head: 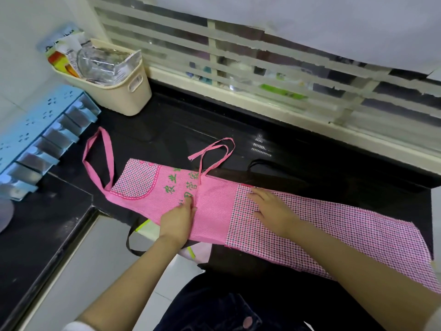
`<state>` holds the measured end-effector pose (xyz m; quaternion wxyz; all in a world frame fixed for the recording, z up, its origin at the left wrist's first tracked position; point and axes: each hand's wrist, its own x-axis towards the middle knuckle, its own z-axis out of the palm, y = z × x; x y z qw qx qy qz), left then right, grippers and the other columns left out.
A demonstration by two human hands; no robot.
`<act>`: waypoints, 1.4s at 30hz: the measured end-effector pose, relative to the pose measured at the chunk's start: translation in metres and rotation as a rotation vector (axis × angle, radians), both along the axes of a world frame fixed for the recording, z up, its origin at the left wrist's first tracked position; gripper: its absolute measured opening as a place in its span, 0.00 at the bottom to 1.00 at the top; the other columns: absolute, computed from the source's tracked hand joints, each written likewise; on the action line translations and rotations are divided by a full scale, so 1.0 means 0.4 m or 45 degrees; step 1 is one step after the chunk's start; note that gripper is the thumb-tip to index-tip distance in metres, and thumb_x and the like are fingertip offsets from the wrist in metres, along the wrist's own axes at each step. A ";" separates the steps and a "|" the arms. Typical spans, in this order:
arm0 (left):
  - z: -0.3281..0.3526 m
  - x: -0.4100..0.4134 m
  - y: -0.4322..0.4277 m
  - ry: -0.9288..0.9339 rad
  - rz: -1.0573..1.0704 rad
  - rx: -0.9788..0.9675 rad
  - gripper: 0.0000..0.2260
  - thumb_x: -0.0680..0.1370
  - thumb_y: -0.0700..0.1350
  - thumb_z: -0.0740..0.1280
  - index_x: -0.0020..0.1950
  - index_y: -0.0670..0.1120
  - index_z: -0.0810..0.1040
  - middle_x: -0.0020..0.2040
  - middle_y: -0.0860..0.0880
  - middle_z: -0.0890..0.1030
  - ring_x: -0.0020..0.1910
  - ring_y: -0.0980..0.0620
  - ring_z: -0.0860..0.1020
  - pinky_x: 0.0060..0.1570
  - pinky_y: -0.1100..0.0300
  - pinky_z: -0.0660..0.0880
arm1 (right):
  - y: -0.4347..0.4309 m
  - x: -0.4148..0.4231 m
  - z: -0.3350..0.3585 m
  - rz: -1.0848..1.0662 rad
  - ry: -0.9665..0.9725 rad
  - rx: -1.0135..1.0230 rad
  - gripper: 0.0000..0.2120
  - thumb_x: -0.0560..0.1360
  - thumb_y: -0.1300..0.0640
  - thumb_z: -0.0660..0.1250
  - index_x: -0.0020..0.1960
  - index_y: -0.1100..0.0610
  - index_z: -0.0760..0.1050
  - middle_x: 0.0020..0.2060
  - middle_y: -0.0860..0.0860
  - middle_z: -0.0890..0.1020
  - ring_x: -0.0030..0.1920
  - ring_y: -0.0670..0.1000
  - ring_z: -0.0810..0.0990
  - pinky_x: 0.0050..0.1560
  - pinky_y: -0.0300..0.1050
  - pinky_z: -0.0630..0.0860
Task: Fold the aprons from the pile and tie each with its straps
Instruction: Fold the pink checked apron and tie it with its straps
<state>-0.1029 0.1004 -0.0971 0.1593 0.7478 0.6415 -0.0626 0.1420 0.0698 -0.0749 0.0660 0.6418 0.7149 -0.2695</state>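
The black bench [181,130] carries one pink apron [214,211], folded lengthwise into a long strip that runs from 9 o'clock to 4 o'clock across it. Its near edge seems to reach past the front edge of the bench. The right hand [270,209] lies flat on the checked section, its fingers spread wide and holding nothing. The left hand [177,219] rests on the plain pink middle at about 8 o'clock from the right, with fingers close together and pressing down; no grip on the cloth shows. The strip is thin and long, so the likely fault is that the layers slide apart when one end is lifted over, because only the middle is pinned. The overhanging edge could also drag the strip off the bench. The neck loop [109,161] sprawls at 9 o'clock and the waist straps [211,147] trail toward 12 o'clock. If they get trapped inside a fold, nothing would be left free for tying. A dark cloth [238,256] lies under the strip with a black strap [130,242] hanging at 7 o'clock. It may be another apron and could be caught up with the pink one. Around the work, a striped window [262,75] fills the 12 to 2 o'clock side. A blue rack [31,137] stands at 9 o'clock, and a beige basket [119,96] of packets sits at 11 o'clock, near the neck loop but apart from it.
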 end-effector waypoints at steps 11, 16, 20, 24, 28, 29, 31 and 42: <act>-0.008 0.197 0.028 -0.181 -0.692 0.013 0.19 0.82 0.43 0.56 0.72 0.46 0.63 0.73 0.45 0.62 0.72 0.45 0.60 0.70 0.51 0.57 | 0.059 0.068 0.010 -0.170 -0.221 0.065 0.19 0.78 0.51 0.62 0.67 0.52 0.66 0.64 0.50 0.70 0.66 0.50 0.67 0.69 0.46 0.62; -0.023 0.207 0.015 -0.043 -0.660 -0.011 0.21 0.83 0.43 0.53 0.76 0.48 0.56 0.77 0.46 0.54 0.76 0.46 0.51 0.74 0.49 0.50 | 0.061 0.073 0.001 -0.097 -0.341 0.125 0.15 0.79 0.51 0.60 0.64 0.54 0.69 0.62 0.51 0.71 0.64 0.51 0.68 0.67 0.46 0.64; -0.013 0.210 0.010 -0.109 -0.647 0.041 0.21 0.80 0.39 0.59 0.73 0.45 0.62 0.74 0.43 0.61 0.74 0.43 0.59 0.72 0.49 0.56 | 0.074 0.075 -0.010 -0.153 -0.367 0.140 0.14 0.81 0.51 0.56 0.63 0.56 0.69 0.61 0.53 0.74 0.62 0.53 0.72 0.63 0.47 0.67; -0.004 0.215 -0.021 -0.297 -0.656 0.155 0.15 0.78 0.43 0.61 0.64 0.44 0.75 0.63 0.44 0.75 0.63 0.44 0.74 0.62 0.52 0.70 | 0.075 0.077 -0.011 -0.194 -0.340 0.171 0.12 0.81 0.52 0.56 0.60 0.57 0.69 0.57 0.53 0.78 0.57 0.53 0.76 0.57 0.46 0.71; -0.061 0.180 -0.048 -0.096 -0.696 0.008 0.22 0.83 0.49 0.44 0.76 0.47 0.60 0.77 0.47 0.58 0.75 0.45 0.59 0.73 0.48 0.52 | 0.070 0.049 -0.004 -0.192 -0.255 0.230 0.14 0.80 0.57 0.58 0.65 0.55 0.67 0.63 0.52 0.74 0.62 0.51 0.72 0.62 0.44 0.68; -0.072 0.169 -0.049 -0.074 -0.727 0.015 0.23 0.83 0.50 0.42 0.74 0.47 0.63 0.75 0.46 0.62 0.73 0.45 0.63 0.71 0.47 0.56 | 0.057 0.035 0.002 -0.164 -0.197 0.249 0.17 0.80 0.58 0.58 0.68 0.55 0.65 0.66 0.52 0.71 0.65 0.51 0.70 0.65 0.44 0.66; -0.098 0.148 -0.051 -0.061 -0.763 0.001 0.23 0.84 0.51 0.40 0.73 0.47 0.64 0.73 0.45 0.66 0.72 0.46 0.66 0.72 0.48 0.59 | 0.004 -0.001 0.008 0.017 -0.065 0.220 0.22 0.81 0.55 0.57 0.74 0.54 0.59 0.72 0.51 0.63 0.73 0.51 0.60 0.73 0.46 0.55; -0.093 0.119 -0.039 -0.096 -0.792 0.029 0.23 0.83 0.53 0.38 0.77 0.49 0.54 0.76 0.46 0.59 0.75 0.48 0.57 0.72 0.53 0.48 | -0.141 0.166 -0.044 0.343 -0.390 -0.177 0.49 0.51 0.26 0.15 0.68 0.45 0.24 0.70 0.49 0.28 0.69 0.54 0.26 0.66 0.60 0.28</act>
